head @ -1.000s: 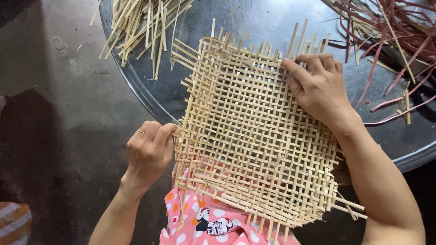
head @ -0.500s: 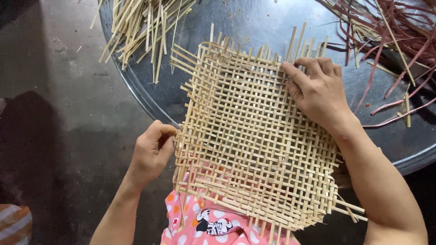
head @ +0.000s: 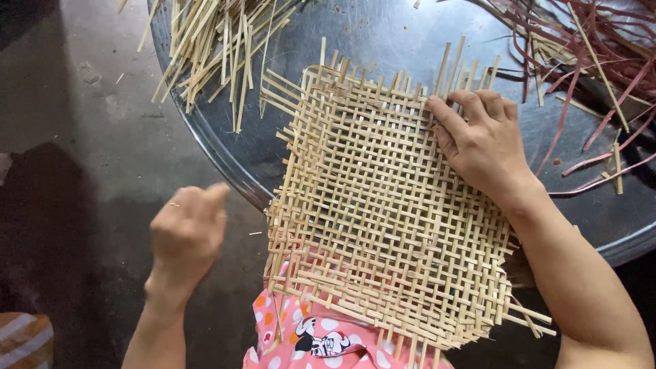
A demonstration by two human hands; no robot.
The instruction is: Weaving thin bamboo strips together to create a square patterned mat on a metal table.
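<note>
**Loose edges, only one hand on the mat**

The woven bamboo mat [head: 389,205] lies half on the round metal tray [head: 383,27], half over my lap. Its edge strips stick out free, so I judge a tug or slip could pull the weave apart near the left border, and the mat could slide off the tray's rim.

My right hand [head: 482,140] lies open and flat, fingers spread, pressing the mat's upper right corner. My left hand [head: 188,229] hangs off the mat's left edge, loosely curled, touching nothing; whether it pinches a strip I cannot tell. Loose bamboo strips [head: 212,41] lie piled above.
</note>
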